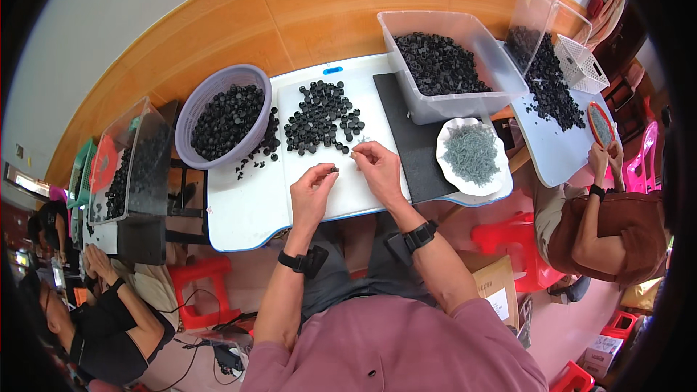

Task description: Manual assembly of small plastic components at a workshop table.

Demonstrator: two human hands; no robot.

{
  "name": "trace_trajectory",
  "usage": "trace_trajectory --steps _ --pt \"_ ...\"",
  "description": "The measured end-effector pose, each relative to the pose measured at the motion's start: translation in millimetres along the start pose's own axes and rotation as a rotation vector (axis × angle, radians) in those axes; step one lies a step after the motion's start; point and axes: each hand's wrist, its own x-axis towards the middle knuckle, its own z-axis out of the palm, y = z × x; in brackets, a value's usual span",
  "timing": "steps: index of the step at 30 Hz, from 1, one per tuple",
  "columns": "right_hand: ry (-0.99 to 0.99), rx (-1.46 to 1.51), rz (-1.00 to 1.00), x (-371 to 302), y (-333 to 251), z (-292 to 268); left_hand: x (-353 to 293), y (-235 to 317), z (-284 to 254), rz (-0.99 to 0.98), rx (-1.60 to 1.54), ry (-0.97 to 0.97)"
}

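My left hand (312, 193) pinches a small round black plastic part (334, 170) between thumb and fingertips, just above the white tabletop. To its right, my right hand (378, 169) is closed in a pinch; whatever lies between its fingertips is too small to make out. The hands are a short way apart. Beyond them spreads a loose pile of round black caps (319, 117) on the white table (247, 207). A white scalloped dish (441, 141) near my right hand is heaped with thin grey-green pieces (472, 151).
A lilac basket (184, 112) of black parts stands left, with loose parts beside it. Right, a clear tub (435, 107) of black pieces rests on a dark mat (421, 167). Co-workers sit at both sides, one at a second table (541, 152). A red stool (512, 243) stands lower right.
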Motion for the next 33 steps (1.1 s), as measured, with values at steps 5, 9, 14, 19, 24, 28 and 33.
trace_trajectory --steps 5,9,14,19,24,28,33 --pt "0.14 -0.061 -0.222 -1 -4 1 -1 -24 0 -0.057 -0.325 -0.015" --pt "0.27 0.038 -0.065 -3 0 -1 -1 -26 1 -0.054 -0.35 -0.015" --pt "0.014 0.065 -0.014 -11 -2 4 -3 -24 3 -0.064 -0.4 -0.034" --pt "-0.12 0.01 -0.055 -12 -4 4 -3 -21 4 -0.082 -0.366 -0.055" --pt "-0.152 -0.055 -0.193 -12 -9 3 -3 -19 5 -0.073 -0.277 -0.054" --pt "-0.14 -0.085 -0.195 -13 -11 2 -2 -18 5 -0.074 -0.303 -0.046" --pt "-0.167 -0.076 -0.182 -13 -12 3 -2 -22 6 -0.067 -0.321 -0.033"
